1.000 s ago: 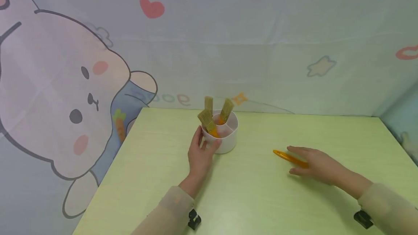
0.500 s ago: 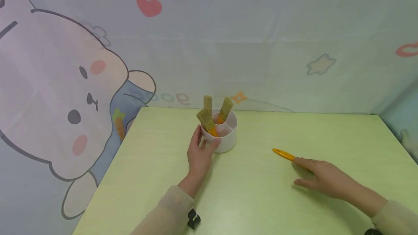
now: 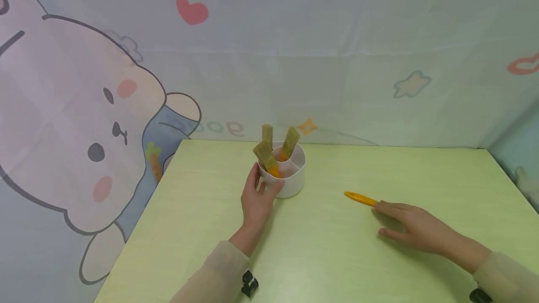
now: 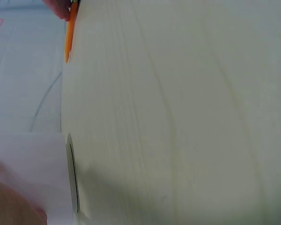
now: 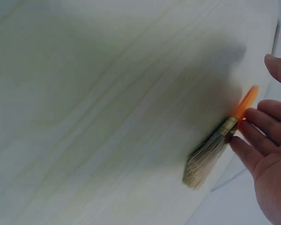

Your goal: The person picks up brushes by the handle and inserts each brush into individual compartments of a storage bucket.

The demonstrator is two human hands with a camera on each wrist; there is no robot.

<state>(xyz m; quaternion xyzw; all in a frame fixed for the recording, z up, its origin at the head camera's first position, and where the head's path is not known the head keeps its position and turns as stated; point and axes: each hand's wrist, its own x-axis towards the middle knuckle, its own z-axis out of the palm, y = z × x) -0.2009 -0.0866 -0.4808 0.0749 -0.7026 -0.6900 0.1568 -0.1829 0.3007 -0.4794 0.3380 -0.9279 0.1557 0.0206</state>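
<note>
A white divided container (image 3: 293,185) stands on the table, and my left hand (image 3: 258,202) holds its near left side with thumb and fingers around the wall. Three paintbrushes lean in it with bristles up: a front one (image 3: 265,155), a back one (image 3: 267,134) and a right one (image 3: 291,140). Farther right, a fourth paintbrush with an orange handle (image 3: 360,198) lies on the table. The right hand (image 3: 414,228) is over its bristle end, fingers extended. In the right wrist view the fingertips touch the brush (image 5: 210,157) near its metal band, while the thumb stays apart.
The pale green table (image 3: 189,228) ends at a cloth backdrop (image 3: 337,60) printed with a cartoon rabbit (image 3: 84,120). Black wrist straps show below both sleeves, the left strap (image 3: 250,284) and the right strap (image 3: 480,295).
My right hand has drawn back toward the lower right, off the handle's middle and toward the bristle end. The loose paintbrush has shifted slightly left. My left hand stays on the container.
</note>
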